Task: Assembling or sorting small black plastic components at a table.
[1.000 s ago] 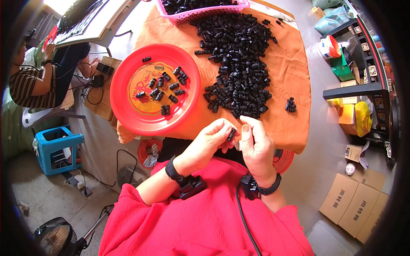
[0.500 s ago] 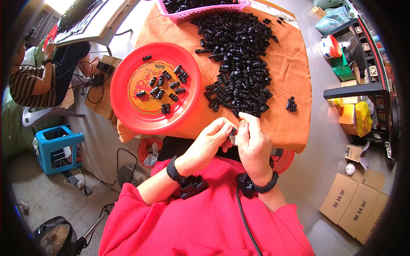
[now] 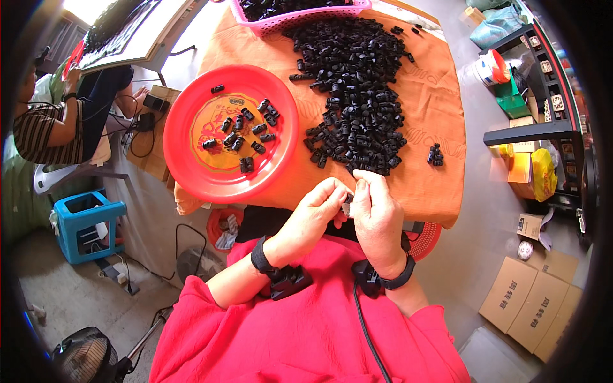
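My hands meet just off the near edge of the table. Thumb and forefinger of my left hand (image 3: 313, 216) pinch a small black plastic piece (image 3: 348, 198), mostly covered by the fingers. A whitish bit shows beside it, too small to name. My right hand (image 3: 380, 214) is closed right next to it, thumb against the forefinger; what those fingers grip is hidden. Beyond my fingertips lies a long heap of similar black plastic pieces (image 3: 361, 108). To the left, a round red plastic tray (image 3: 182, 159) carries several more of them, scattered over its yellow printed centre.
An orange cloth (image 3: 428, 191) covers the table. A pink basket (image 3: 281, 25) of black pieces stands at the far edge, and a small cluster of pieces (image 3: 435, 154) lies at the right. A blue stool (image 3: 89, 223), a fan (image 3: 86, 354) and a seated person (image 3: 57, 127) are leftward; flattened cartons (image 3: 530, 306) lie rightward.
The view has shifted very slightly. Both hands keep nearly the same pinching pose, and the heap and the tray look unchanged.
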The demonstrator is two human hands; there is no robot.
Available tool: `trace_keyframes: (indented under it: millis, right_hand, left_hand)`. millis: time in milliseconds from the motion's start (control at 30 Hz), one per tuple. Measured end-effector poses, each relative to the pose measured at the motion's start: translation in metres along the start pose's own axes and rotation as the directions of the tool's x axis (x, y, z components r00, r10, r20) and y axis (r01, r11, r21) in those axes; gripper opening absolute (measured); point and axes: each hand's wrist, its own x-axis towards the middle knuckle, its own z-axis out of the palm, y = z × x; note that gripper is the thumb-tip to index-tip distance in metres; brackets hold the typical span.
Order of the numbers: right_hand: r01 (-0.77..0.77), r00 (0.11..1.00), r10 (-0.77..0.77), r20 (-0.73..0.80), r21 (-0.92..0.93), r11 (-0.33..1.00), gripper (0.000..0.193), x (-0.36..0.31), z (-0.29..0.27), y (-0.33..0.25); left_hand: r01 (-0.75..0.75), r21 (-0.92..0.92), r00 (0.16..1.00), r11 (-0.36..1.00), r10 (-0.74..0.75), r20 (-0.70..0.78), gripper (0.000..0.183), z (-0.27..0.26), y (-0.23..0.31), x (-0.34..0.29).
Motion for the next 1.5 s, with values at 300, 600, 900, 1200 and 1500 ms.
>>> trace_keyframes:
  millis: [300, 600, 900, 1200, 1500]
  right_hand:
    - [0.000, 1.000, 0.001, 0.019, -0.036, 0.999, 0.013, 0.000, -0.003, -0.006]
    - [0.009, 1.000, -0.007, 0.019, -0.105, 0.994, 0.012, -0.001, -0.002, -0.008]
    - [-0.011, 0.999, 0.015, 0.036, -0.118, 0.993, 0.012, 0.000, -0.002, -0.008]
    - [-0.024, 0.997, 0.033, 0.069, -0.119, 0.993, 0.014, -0.001, 0.001, -0.005]
    - [-0.023, 0.998, 0.030, 0.053, -0.134, 0.991, 0.017, -0.002, 0.004, 0.000]
  left_hand:
    - [0.000, -0.131, 1.000, 0.991, 0.001, 0.007, 0.021, -0.002, -0.008, 0.001]
    - [0.038, -0.203, 0.999, 0.979, -0.032, 0.032, 0.022, -0.005, -0.011, 0.000]
    - [0.012, -0.147, 1.000, 0.989, -0.012, -0.001, 0.021, -0.004, -0.012, 0.001]
    - [-0.005, -0.142, 1.000, 0.990, 0.001, -0.027, 0.018, -0.007, -0.016, 0.001]
    - [0.007, -0.227, 0.999, 0.974, -0.016, -0.038, 0.018, -0.004, -0.019, 0.001]
